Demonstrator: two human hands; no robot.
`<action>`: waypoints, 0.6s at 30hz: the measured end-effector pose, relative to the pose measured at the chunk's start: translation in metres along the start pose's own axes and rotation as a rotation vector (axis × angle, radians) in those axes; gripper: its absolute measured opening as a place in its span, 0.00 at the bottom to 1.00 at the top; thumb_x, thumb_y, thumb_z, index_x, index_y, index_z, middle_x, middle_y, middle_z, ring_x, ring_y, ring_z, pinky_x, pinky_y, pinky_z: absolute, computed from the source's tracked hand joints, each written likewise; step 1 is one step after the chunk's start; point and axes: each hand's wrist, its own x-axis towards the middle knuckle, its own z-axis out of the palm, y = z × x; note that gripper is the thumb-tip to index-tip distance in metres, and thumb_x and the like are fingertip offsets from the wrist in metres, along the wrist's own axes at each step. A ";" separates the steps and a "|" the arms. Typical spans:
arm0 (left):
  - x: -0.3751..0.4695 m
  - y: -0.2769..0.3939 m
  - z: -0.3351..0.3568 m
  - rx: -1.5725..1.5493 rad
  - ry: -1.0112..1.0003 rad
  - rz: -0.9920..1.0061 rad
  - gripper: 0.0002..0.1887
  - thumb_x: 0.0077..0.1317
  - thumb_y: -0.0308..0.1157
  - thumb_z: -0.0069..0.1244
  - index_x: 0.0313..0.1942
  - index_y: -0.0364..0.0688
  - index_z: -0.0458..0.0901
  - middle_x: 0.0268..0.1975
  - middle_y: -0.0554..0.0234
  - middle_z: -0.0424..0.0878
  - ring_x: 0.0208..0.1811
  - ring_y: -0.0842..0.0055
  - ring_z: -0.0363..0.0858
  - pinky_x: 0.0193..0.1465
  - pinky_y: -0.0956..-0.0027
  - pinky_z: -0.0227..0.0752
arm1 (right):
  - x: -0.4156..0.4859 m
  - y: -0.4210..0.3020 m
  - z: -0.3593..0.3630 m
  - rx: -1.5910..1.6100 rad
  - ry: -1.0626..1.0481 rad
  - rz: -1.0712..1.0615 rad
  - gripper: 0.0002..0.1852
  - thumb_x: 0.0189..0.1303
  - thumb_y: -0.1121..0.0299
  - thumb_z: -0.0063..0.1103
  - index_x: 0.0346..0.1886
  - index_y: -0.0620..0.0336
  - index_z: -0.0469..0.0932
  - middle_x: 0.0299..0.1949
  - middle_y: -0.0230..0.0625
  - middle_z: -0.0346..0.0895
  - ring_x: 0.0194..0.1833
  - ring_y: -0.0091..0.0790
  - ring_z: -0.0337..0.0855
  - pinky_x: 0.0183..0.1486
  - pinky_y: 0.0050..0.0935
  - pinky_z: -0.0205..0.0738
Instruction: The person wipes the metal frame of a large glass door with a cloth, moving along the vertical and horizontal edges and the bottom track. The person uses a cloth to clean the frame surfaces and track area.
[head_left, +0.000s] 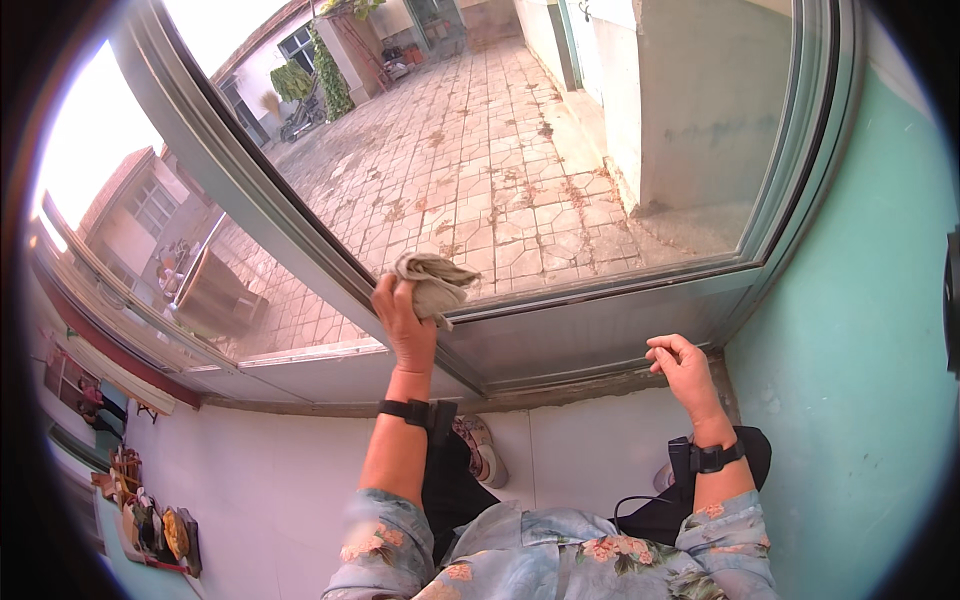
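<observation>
My left hand (405, 319) holds a folded grey-beige cloth (435, 283) at the lower left corner of a large window pane (495, 187), beside the metal upright (247, 165) of the frame. The fingers wrap the cloth's left side, and its folds lie over the glass edge. My right hand (679, 367) hangs in front of the lower metal panel (585, 337), with its fingers loosely curled and nothing visible in them. Black straps with small devices circle both wrists.
A green-painted wall (840, 300) stands close on the right. Pale floor tiles (300, 465) lie under my feet. Bags (161, 532) and wooden items are at the lower left. Beyond the glass is a paved courtyard with a brown box-like object (217, 292). Small human figures appear at the far left.
</observation>
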 end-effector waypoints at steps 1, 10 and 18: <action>0.032 -0.001 -0.010 -0.006 0.081 0.029 0.29 0.47 0.13 0.52 0.54 0.38 0.76 0.57 0.45 0.71 0.60 0.48 0.68 0.65 0.51 0.61 | -0.001 0.000 -0.001 0.001 0.015 -0.014 0.09 0.70 0.75 0.53 0.48 0.64 0.81 0.36 0.31 0.83 0.32 0.19 0.79 0.39 0.21 0.77; 0.268 0.011 -0.082 0.009 0.435 0.191 0.27 0.57 0.21 0.56 0.59 0.39 0.74 0.60 0.48 0.70 0.64 0.54 0.66 0.69 0.55 0.59 | -0.002 -0.001 -0.003 0.005 0.025 -0.027 0.09 0.69 0.76 0.53 0.47 0.64 0.82 0.35 0.31 0.83 0.32 0.19 0.79 0.38 0.21 0.76; 0.243 0.030 -0.036 0.184 0.413 0.315 0.32 0.54 0.22 0.57 0.62 0.46 0.74 0.63 0.48 0.69 0.63 0.52 0.67 0.66 0.51 0.57 | -0.002 -0.006 0.001 -0.021 0.017 -0.026 0.09 0.69 0.76 0.53 0.47 0.64 0.82 0.35 0.32 0.84 0.32 0.20 0.80 0.37 0.21 0.75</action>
